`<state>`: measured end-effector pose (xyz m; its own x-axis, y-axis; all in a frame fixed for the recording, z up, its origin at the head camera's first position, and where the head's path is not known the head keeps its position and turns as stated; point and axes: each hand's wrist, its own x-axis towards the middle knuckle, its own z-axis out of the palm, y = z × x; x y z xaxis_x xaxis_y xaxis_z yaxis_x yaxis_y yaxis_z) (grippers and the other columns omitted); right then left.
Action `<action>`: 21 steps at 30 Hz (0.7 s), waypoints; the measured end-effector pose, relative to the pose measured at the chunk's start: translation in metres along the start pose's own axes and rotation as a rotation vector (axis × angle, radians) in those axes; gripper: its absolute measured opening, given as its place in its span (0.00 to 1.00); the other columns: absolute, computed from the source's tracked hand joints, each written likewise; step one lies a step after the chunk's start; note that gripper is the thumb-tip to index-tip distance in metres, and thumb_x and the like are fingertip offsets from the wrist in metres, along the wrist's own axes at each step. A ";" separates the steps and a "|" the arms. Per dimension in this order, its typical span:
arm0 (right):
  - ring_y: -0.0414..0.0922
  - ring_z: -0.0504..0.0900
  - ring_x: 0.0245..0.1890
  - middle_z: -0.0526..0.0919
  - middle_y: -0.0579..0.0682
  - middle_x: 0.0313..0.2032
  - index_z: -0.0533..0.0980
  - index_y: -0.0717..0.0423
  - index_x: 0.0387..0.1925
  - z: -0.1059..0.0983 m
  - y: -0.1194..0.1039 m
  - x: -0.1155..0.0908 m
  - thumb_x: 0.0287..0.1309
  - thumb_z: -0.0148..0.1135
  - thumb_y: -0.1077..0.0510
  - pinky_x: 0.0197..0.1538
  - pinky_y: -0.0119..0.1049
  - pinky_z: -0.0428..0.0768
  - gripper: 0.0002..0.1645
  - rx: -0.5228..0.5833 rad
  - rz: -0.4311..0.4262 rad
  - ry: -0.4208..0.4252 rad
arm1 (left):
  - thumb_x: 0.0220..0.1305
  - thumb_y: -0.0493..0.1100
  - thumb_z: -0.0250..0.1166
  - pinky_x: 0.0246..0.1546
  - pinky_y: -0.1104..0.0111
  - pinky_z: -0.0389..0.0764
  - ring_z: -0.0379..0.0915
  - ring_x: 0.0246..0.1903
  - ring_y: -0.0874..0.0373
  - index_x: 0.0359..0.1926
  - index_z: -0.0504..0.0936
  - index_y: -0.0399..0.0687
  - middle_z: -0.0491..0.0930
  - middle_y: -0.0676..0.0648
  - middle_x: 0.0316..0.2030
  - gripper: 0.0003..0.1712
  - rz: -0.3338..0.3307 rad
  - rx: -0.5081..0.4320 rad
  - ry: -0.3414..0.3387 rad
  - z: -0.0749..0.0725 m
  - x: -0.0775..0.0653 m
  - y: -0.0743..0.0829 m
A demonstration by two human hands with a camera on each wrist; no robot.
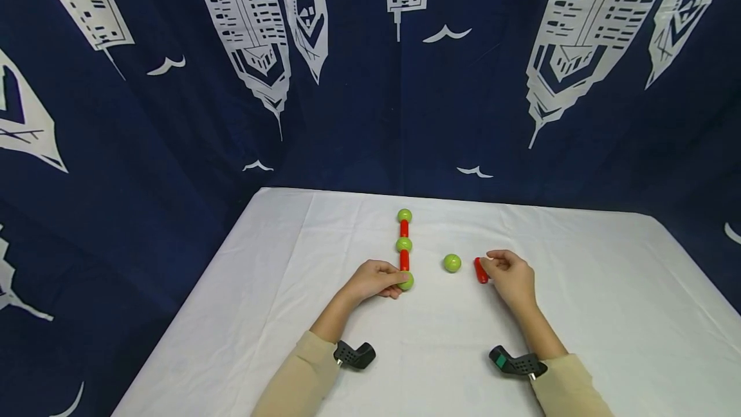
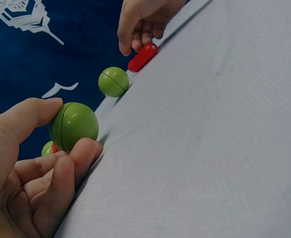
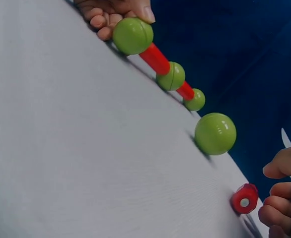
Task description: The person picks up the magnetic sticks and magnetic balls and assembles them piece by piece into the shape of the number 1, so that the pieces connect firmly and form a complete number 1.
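My left hand [image 1: 375, 280] pinches the near green ball [image 2: 75, 127] between thumb and fingers. That ball ends a straight chain in which a red rod [image 3: 155, 59] leads to a middle green ball [image 1: 404, 245]. A second red rod [image 1: 404, 228] joins that one to the far green ball [image 1: 404, 215]. A loose green ball [image 1: 452, 263] lies to the right of the chain. Further right, my right hand [image 1: 512, 277] is right beside a loose red rod [image 3: 245, 199], its fingers loosely bent. The rod shows a pale round spot on its end.
A white cloth [image 1: 440, 340] covers the table, with its far edge behind the chain. Beyond hangs a dark blue curtain [image 1: 359, 140] with white building prints. Black devices [image 1: 356, 355] are worn on both wrists.
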<state>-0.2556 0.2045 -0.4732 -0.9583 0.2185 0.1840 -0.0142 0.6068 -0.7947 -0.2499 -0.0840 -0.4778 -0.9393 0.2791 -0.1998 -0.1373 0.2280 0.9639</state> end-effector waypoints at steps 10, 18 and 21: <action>0.44 0.77 0.25 0.78 0.54 0.27 0.80 0.70 0.40 0.010 0.011 -0.005 0.54 0.70 0.59 0.28 0.30 0.72 0.17 -0.089 -0.151 0.061 | 0.58 0.50 0.72 0.23 0.77 0.77 0.77 0.19 0.64 0.35 0.84 0.36 0.81 0.49 0.20 0.18 -0.007 0.007 -0.006 0.002 0.001 -0.001; 0.47 0.76 0.26 0.78 0.55 0.27 0.80 0.69 0.38 0.014 0.009 -0.008 0.51 0.71 0.61 0.29 0.34 0.72 0.15 -0.132 -0.213 0.073 | 0.58 0.49 0.72 0.23 0.77 0.76 0.77 0.19 0.63 0.35 0.84 0.35 0.81 0.49 0.20 0.18 -0.001 0.007 0.004 0.001 -0.001 0.001; 0.47 0.75 0.25 0.78 0.55 0.26 0.80 0.69 0.37 0.015 0.008 -0.008 0.51 0.69 0.62 0.28 0.35 0.72 0.13 -0.139 -0.220 0.076 | 0.59 0.49 0.72 0.23 0.77 0.76 0.77 0.19 0.63 0.35 0.84 0.35 0.81 0.48 0.20 0.18 0.003 0.006 0.004 0.001 0.000 -0.001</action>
<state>-0.2522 0.1966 -0.4898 -0.9123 0.1229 0.3906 -0.1758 0.7439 -0.6447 -0.2498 -0.0832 -0.4786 -0.9408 0.2763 -0.1965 -0.1329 0.2325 0.9635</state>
